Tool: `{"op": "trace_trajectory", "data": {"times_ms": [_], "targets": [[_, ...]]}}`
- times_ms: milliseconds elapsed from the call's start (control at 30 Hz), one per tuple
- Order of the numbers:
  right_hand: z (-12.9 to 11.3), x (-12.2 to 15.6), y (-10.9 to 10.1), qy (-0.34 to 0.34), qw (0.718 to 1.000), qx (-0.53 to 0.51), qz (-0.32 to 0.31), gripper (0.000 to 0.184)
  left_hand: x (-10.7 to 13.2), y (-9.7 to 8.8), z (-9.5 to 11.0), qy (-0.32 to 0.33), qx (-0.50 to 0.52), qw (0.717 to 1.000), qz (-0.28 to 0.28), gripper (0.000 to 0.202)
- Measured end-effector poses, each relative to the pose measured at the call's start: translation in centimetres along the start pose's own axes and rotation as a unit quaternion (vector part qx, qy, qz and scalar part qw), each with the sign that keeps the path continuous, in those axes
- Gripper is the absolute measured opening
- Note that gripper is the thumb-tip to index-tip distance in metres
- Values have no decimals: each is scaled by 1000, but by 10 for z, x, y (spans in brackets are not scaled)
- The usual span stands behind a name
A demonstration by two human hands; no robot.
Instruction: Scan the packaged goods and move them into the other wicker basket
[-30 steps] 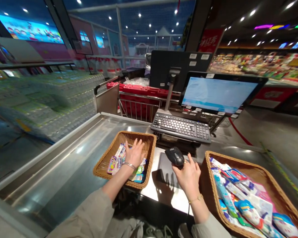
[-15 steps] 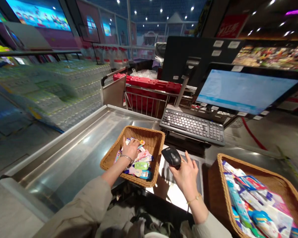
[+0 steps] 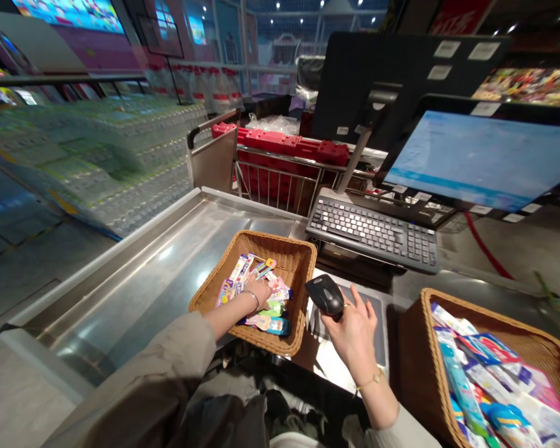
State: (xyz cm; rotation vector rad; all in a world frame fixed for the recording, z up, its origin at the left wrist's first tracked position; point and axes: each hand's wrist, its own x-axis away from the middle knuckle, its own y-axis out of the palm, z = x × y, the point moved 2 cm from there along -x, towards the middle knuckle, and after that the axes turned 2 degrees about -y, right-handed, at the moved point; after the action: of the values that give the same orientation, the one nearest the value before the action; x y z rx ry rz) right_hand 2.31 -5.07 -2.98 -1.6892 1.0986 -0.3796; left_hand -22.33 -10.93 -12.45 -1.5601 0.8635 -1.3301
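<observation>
My left hand [image 3: 259,290] is down in a brown wicker basket [image 3: 199,300], touching small packaged items. Its fingers point right and down over a pink-and-white package [image 3: 280,289]; the fingertips are hidden, so its grip is unclear. Near it lie toothpaste-like boxes [image 3: 241,267], a green item [image 3: 275,308] and a blue bottle-like item [image 3: 279,326]. In my right hand [image 3: 354,330] is a black handheld barcode scanner [image 3: 325,295], tilted toward the basket. Thumb and index finger close around its handle, while the other fingers stick out.
A second wicker basket [image 3: 428,348] with several packaged goods stands at the right. Behind my right hand are a keyboard [image 3: 373,233] and a lit monitor [image 3: 485,158]. The metal counter [image 3: 163,261] extends left, and a shopping cart [image 3: 280,180] stands beyond it.
My left hand has moved right and slightly down inside the basket, uncovering the boxes at its left. My right hand still holds the scanner in nearly the same pose. The view has shifted slightly.
</observation>
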Motion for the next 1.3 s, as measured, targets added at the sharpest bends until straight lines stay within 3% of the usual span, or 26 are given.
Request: {"op": "trace_trajectory", "data": {"times_ms": [167,367,733,1067,1167,1300], "targets": [[6,2,2,12,1000,5,-5,36,-4,12,-1,-26,23,998,-56,44],[9,2,0,21,1000,5,-11,37,-3,19,-4,-28,63,994,-89,41],[9,2,-4,20,1000,-10,-2,30,1,-6,-9,-28,90,992,87,22],[15,7,-7,22,1000,-11,5,25,-5,0,-26,-88,92,984,126,30],[16,7,-9,20,1000,-9,11,27,0,-6,-30,-37,88,986,139,34],[16,7,-11,20,1000,-5,6,27,9,-10,-28,135,55,982,123,43]]}}
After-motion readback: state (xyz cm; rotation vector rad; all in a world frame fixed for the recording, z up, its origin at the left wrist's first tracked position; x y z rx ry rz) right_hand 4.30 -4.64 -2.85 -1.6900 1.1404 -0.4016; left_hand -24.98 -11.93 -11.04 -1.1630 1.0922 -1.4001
